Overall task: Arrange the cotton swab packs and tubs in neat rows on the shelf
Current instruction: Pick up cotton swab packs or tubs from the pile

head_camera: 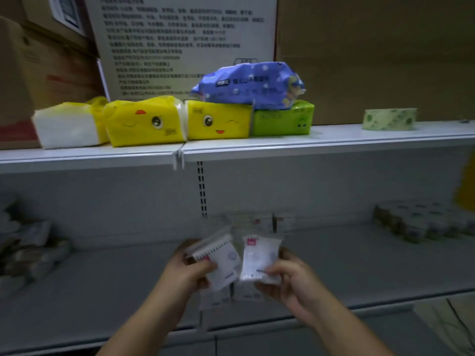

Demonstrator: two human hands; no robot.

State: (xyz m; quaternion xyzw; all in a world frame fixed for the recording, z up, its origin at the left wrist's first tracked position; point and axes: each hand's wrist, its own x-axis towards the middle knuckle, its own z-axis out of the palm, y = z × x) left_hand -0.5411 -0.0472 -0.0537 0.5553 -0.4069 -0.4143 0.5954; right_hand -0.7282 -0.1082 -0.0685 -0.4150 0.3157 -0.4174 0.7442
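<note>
Grips a tilted cotton swab pack [218, 263] in the left hand [185, 273], above the lower shelf [102, 291]. Pinches a second pack [259, 260], more upright, by its lower edge in the right hand [290, 281], just beside the first; cannot tell through the blur whether the two touch. Holds both hands apart over further packs [231, 298] lying flat on the shelf, with small boxes [416, 223] grouped far right.

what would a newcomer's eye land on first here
The bright yellow tissue packs with cartoon faces on the upper shelf stand out first, with a blue dotted pack lying on top toward the right. Lower down, in the middle, the left hand grips one cotton swab pack and the right hand a second pack, over the lower shelf.
</note>
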